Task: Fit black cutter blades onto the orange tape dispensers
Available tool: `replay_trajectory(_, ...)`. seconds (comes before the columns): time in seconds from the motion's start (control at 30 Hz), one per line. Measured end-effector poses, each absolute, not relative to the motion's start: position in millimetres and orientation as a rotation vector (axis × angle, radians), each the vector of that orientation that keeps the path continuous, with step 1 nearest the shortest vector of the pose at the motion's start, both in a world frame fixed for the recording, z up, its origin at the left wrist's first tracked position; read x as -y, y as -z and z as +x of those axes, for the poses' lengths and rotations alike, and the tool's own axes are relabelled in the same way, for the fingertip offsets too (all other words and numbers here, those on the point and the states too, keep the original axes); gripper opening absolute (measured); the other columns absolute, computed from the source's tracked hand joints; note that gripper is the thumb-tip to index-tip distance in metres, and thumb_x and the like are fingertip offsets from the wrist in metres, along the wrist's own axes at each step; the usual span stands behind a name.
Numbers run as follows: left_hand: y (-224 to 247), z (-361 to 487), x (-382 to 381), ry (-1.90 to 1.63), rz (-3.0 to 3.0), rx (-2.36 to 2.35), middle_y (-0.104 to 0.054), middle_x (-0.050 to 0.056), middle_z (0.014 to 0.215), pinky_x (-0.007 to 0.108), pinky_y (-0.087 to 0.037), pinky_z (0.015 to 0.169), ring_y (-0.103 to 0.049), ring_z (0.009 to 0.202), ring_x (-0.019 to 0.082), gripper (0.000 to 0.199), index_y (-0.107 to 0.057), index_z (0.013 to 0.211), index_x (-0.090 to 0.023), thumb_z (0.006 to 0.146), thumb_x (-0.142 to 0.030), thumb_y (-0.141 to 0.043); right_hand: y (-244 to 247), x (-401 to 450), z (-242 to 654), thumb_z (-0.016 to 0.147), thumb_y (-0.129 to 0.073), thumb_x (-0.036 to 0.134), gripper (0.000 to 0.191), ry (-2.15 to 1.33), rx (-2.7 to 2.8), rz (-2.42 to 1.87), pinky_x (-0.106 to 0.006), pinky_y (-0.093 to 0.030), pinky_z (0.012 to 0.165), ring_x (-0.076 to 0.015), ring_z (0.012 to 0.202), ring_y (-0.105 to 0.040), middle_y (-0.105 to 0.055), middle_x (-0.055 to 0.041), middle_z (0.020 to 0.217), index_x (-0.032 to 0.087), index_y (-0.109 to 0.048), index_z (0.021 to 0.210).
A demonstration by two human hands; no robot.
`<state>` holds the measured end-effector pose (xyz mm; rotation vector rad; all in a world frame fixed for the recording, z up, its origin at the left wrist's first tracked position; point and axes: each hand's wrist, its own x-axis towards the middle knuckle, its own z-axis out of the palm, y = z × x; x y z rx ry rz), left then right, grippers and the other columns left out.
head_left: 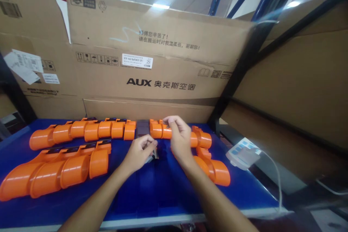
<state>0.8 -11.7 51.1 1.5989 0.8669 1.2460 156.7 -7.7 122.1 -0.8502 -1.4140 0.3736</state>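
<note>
My left hand (140, 153) is closed in a pinch above the middle of the blue table top (136, 192). A small dark and silvery piece (155, 153) shows just under its fingertips, too small to name. To the right and a little higher is my right hand (179, 137), with thumb and fingers drawn together. Whatever those fingers hold, if anything, is hidden. Behind my right hand, orange cylindrical cups (156, 130) stand in a row and are partly covered by it. A dark flat-faced block (143, 128) sits just beyond my left hand.
Two rows of orange cups (99, 163) lie on the left, with more cups (221, 172) at the right. A white power strip (243, 154) with a cable lies by the right edge. Cardboard (163, 69) walls the back; a dark metal post (231, 76) rises at right.
</note>
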Motion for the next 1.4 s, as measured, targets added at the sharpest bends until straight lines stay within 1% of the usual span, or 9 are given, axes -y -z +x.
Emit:
replay_trajectory(0.23, -52.7, -1.2, 11.7, -1.28, 1.629, -0.893, -0.05, -0.003, 0.055, 0.025, -0.033, 0.053, -0.044, 0.053, 0.013, 0.043, -0.055, 0.065, -0.021, 0.089, -0.055, -0.064, -74.1, -11.0, 133.5, 0.1, -0.051, 0.041, 0.03, -0.442, 1.341, -0.842, -0.031, -0.05, 0.067, -0.0181, 0.068, -0.057, -0.058, 0.0002, 0.069, 0.022, -0.06, 0.079)
replay_trajectory(0.43, -57.8, -0.2, 21.0, -1.294, 2.02, -0.998, -0.058, -0.001, 0.059, 0.029, -0.034, 0.058, -0.049, 0.054, 0.015, 0.035, -0.059, 0.065, -0.022, 0.095, -0.04, -0.059, -65.6, -11.1, 140.8, 0.1, -0.051, 0.041, 0.03, -0.418, 1.384, -0.851, -0.03, -0.046, 0.063, -0.0166, 0.062, -0.053, -0.054, 0.0017, 0.067, 0.022, -0.059, 0.078)
replay_trajectory(0.53, -72.4, -8.8, 26.0, -1.27, 2.281, -1.067, -0.066, 0.003, 0.072, 0.033, -0.041, 0.067, -0.059, 0.068, 0.02, 0.027, -0.067, 0.075, -0.025, 0.096, -0.04, -0.058, -66.5, -11.3, 142.6, 0.1, -0.05, 0.041, 0.03, -0.43, 1.336, -0.857, -0.029, -0.045, 0.061, -0.0165, 0.061, -0.051, -0.054, 0.0017, 0.067, 0.022, -0.06, 0.08)
replay_trajectory(0.63, -91.8, -35.1, 32.1, -1.054, 2.582, -1.124, -0.073, 0.009, 0.096, 0.041, -0.046, 0.087, -0.064, 0.092, 0.029, 0.022, -0.074, 0.096, -0.026, 0.092, -0.045, -0.064, -69.6, -10.7, 144.1, 0.101, -0.049, 0.042, 0.03, -0.431, 1.287, -0.856, -0.029, -0.044, 0.061, -0.0161, 0.06, -0.05, -0.053, 0.0021, 0.066, 0.021, -0.06, 0.081)
replay_trajectory(0.73, -104.6, -79.9, 40.0, -0.743, 2.787, -1.252, -0.071, 0.011, 0.114, 0.049, -0.042, 0.103, -0.062, 0.112, 0.034, 0.039, -0.073, 0.119, -0.027, 0.09, -0.053, -0.064, -73.2, -9.4, 144.2, 0.101, -0.049, 0.042, 0.031, -0.414, 1.293, -0.851, -0.029, -0.043, 0.061, -0.0161, 0.059, -0.049, -0.053, 0.0021, 0.065, 0.021, -0.06, 0.081)
replay_trajectory(0.9, -96.9, -150.6, 58.2, -0.475, 2.909, -1.539, -0.067, 0.016, 0.13, 0.056, -0.037, 0.109, -0.059, 0.122, 0.04, 0.074, -0.058, 0.145, -0.025, 0.086, -0.069, -0.062, -75.2, -8.1, 142.7, 0.101, -0.049, 0.044, 0.033, -0.4, 1.324, -0.849, -0.029, -0.042, 0.061, -0.0163, 0.059, -0.05, -0.053, 0.002, 0.064, 0.022, -0.06, 0.08)
replay_trajectory(1.07, -71.8, -168.5, 71.2, -0.31, 2.967, -1.543, -0.065, 0.016, 0.136, 0.054, -0.036, 0.111, -0.058, 0.127, 0.039, 0.085, -0.045, 0.157, -0.028, 0.079, -0.047, -0.074, -74.2, -7.9, 142.4, 0.1, -0.051, 0.042, 0.031, -0.405, 1.316, -0.835, -0.028, -0.042, 0.062, -0.0155, 0.059, -0.049, -0.052, 0.0027, 0.064, 0.021, -0.062, 0.08)
replay_trajectory(1.2, -61.2, -164.3, 68.4, -0.326, 2.996, -1.566, -0.066, 0.015, 0.133, 0.054, -0.037, 0.111, -0.059, 0.126, 0.039, 0.087, -0.042, 0.158, -0.03, 0.076, -0.028, -0.07, -73.2, -8.5, 143.2, 0.1, -0.051, 0.042, 0.032, -0.408, 1.308, -0.836, -0.028, -0.042, 0.061, -0.0152, 0.058, -0.048, -0.052, 0.0028, 0.063, 0.021, -0.062, 0.079)
replay_trajectory(1.4, -76.3, -156.1, 71.0, -0.329, 3.013, -1.509, -0.067, 0.016, 0.129, 0.053, -0.044, 0.105, -0.062, 0.118, 0.038, 0.083, -0.044, 0.157, -0.025, 0.078, -0.028, -0.065, -71.4, -9.4, 144.3, 0.101, -0.051, 0.042, 0.032, -0.43, 1.297, -0.824, -0.028, -0.041, 0.061, -0.0147, 0.057, -0.047, -0.051, 0.0033, 0.062, 0.02, -0.063, 0.08)
